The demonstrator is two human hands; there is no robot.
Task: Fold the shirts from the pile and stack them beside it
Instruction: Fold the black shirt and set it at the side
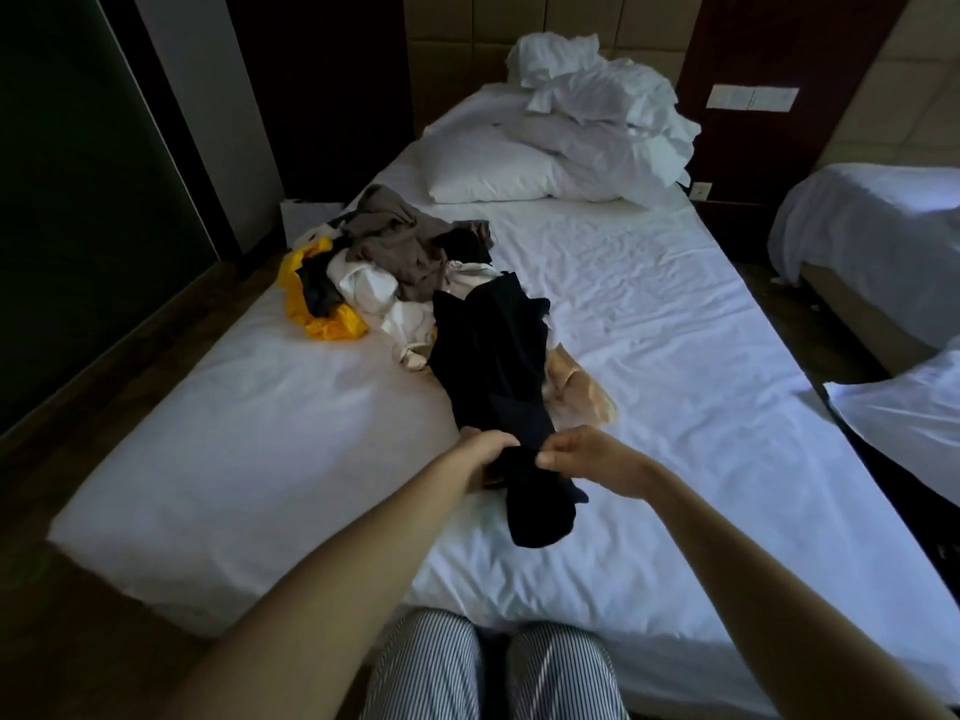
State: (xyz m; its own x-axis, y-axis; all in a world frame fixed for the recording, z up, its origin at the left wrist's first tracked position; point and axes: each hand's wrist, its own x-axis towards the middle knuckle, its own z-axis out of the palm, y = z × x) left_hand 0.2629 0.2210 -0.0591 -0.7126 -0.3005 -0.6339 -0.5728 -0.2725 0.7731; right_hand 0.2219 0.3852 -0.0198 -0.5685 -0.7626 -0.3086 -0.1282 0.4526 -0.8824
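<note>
- A bed (649, 330) covered by a creased white sheet is seen filling the middle of a dim room.
- A padded headboard (457, 39) is seen behind it, with a pale switch panel (752, 98) set in the dark wall to the right.
- A white pillow (483, 168) is laid at the head of the bed, and crumpled white bedding (597, 90) is heaped on and behind it.
- A second bed (872, 226), also draped in white, is placed well apart on the right; a dark wooden floor (130, 366) is seen on the left.
- The pile (395, 257) of unfolded clothes is spread along the bed's left side: brown, white and dark pieces, with a yellow piece (322, 319) at its outer edge.
- The black shirt (488, 366) is stretched in a long bunch from the pile towards the person, lying over a beige garment (576, 387).
- Both forearms are extended forward above striped trousers (436, 667).
- The near end of the black shirt is gripped by the left hand (485, 452), with its fingers curled round the cloth.
- The same end is pinched between thumb and fingers by the right hand (587, 459), just beside the left hand.
</note>
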